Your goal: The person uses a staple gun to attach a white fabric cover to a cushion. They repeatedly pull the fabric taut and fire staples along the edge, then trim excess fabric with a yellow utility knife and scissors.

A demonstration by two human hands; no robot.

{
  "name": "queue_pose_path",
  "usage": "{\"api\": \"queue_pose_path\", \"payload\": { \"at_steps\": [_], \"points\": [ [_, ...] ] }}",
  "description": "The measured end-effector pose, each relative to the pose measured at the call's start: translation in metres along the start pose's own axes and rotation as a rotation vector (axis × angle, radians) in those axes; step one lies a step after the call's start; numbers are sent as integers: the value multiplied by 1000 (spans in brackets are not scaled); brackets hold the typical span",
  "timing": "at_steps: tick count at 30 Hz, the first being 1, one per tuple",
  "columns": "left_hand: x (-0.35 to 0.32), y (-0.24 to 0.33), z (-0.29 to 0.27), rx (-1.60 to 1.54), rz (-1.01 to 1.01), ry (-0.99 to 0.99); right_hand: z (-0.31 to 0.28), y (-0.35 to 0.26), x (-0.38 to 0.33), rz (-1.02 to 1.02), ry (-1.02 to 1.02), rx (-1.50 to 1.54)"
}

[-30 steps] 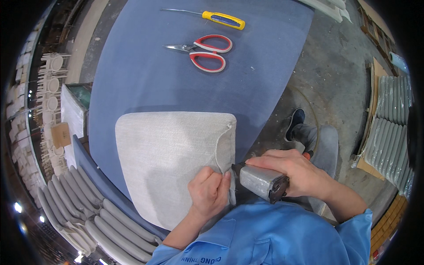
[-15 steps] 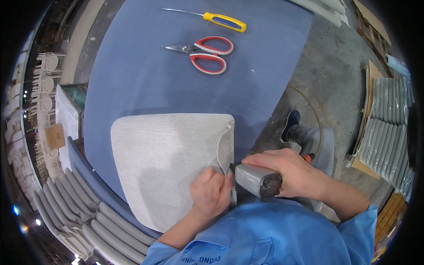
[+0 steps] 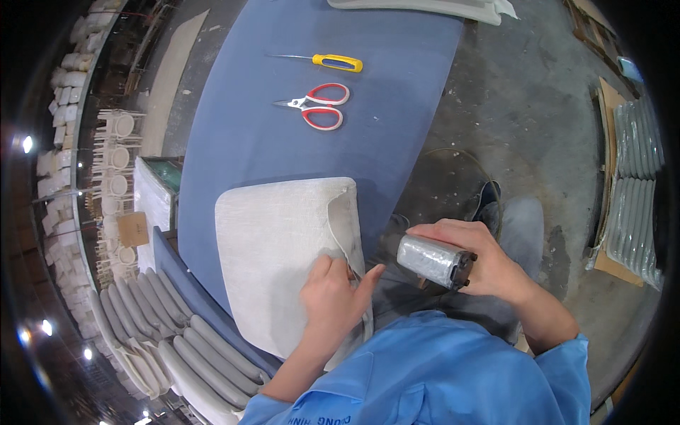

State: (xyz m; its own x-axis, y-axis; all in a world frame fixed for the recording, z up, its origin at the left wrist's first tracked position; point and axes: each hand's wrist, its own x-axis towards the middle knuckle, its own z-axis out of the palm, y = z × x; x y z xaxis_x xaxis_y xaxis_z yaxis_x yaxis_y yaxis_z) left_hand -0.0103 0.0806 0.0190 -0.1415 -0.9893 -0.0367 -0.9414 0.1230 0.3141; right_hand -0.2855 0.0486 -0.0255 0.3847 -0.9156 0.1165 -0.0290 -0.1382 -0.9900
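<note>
A padded seat cushion (image 3: pixel 276 234) in pale grey woven fabric lies on the blue-topped table (image 3: pixel 234 127). Along its right side the fabric cover (image 3: pixel 343 219) has a loose, folded edge. My left hand (image 3: pixel 333 297) rests there with its fingers curled onto that edge and its thumb stretched out to the right. My right hand (image 3: pixel 474 255) is wrapped round a staple gun (image 3: pixel 432 261) with a silvery, tape-covered body, held apart from the cushion beyond the table edge. Farther up the table lie scissors (image 3: pixel 322 106) with red and white handles and a yellow-handled screwdriver (image 3: pixel 336 63).
Stacked grey padded pieces (image 3: pixel 212 361) stand at lower left, beside a brown carton (image 3: pixel 132 229). Plastic-wrapped pads (image 3: pixel 634 212) are stacked at right. An air hose (image 3: pixel 489 173) curves over the floor near another person's dark shoe (image 3: pixel 489 195). Another pale piece (image 3: pixel 425 8) lies at the table's far end.
The staple gun has moved right, away from the cushion's edge. My left thumb has spread outward from the fingers. The whole view has shifted, showing more of the left side.
</note>
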Motion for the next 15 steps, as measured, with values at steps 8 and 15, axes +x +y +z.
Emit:
{"api": "queue_pose_path", "payload": {
  "at_steps": [8,15],
  "points": [
    [9,-22,10,-26,46,-18,13,24,1,-43,-132,25],
    [11,-43,9,-279,86,-37,21,26,18,13,-211,-10]
  ]
}}
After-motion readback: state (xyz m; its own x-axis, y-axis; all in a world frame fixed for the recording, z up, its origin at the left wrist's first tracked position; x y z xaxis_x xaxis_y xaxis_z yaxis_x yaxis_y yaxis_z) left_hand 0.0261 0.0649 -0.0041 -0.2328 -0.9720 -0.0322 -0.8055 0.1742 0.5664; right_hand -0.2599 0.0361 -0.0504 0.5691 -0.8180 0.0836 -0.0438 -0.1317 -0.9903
